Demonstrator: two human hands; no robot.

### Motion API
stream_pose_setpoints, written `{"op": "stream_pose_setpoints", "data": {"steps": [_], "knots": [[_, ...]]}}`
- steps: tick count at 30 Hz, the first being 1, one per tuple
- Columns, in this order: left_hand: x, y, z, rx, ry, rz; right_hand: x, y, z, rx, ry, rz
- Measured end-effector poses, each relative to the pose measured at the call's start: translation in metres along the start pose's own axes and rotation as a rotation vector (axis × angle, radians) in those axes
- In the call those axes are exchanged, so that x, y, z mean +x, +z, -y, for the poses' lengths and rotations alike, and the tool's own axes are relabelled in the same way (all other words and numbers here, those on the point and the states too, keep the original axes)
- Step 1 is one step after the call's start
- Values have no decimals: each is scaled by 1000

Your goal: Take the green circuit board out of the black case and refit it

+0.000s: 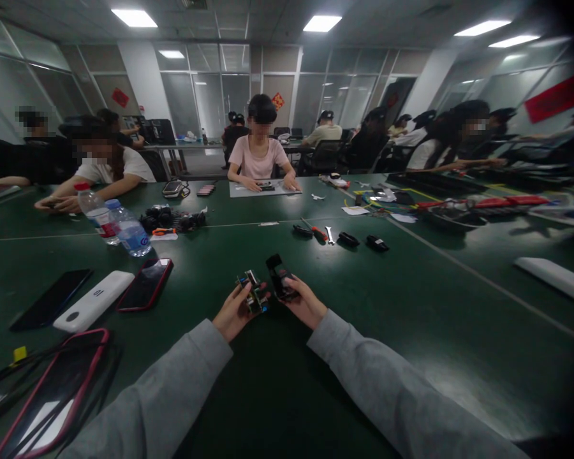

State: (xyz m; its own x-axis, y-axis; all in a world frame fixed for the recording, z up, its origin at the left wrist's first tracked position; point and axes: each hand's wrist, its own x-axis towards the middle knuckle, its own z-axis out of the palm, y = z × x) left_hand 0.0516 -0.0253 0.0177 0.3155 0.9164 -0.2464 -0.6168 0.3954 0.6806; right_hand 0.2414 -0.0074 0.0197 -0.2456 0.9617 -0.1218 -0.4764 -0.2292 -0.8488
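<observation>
My left hand [233,313] is closed around a small circuit board [254,293] crowded with components, some of them blue and white. In my right hand [306,302] is a black plastic housing [280,279], hollow on the side I can see and tilted up. The board and the housing are held close together above the green table [363,306], with a narrow gap between them. My fingers cover part of both pieces.
Beyond my hands lie a screwdriver [319,233], a wrench [330,236] and several black pieces [348,240]. Left are phones [146,285], a white power bank [94,299], bottles [128,229] and cables. Another white device [557,280] lies right. A person [261,153] works opposite.
</observation>
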Motion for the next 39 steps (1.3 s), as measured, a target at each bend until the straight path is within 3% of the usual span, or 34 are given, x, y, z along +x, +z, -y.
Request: {"op": "stream_pose_setpoints", "data": {"steps": [5,9,11,14,17,28,30,33,36,39], "knots": [[1,-1,-2,-35,-27,-17,1,1,10,-151,-63,78],[1,-1,-4,-60,-60,-36,10,-10,2,-302,-82,-81],[1,-2,-4,-70,-67,-36,14,-16,-6,-484,-165,-156],[2,-2,-4,-88,-68,-14,14,-18,-15,-785,-323,-178],[3,-3,-4,-98,-64,8,10,-14,-17,-955,-391,-176],[2,-5,-5,-130,-69,30,17,-22,-15,-1023,-392,-104],[1,-5,-5,-141,-76,30,12,-17,-9,-997,-451,-172],[1,-4,-6,-158,-85,27,-1,-4,2,-1060,-679,-290],[1,-4,-6,-157,-74,41,-19,16,4,-1250,-845,-149],[0,-4,-6,-144,-82,53,-33,38,-9,-1373,-860,75]]}}
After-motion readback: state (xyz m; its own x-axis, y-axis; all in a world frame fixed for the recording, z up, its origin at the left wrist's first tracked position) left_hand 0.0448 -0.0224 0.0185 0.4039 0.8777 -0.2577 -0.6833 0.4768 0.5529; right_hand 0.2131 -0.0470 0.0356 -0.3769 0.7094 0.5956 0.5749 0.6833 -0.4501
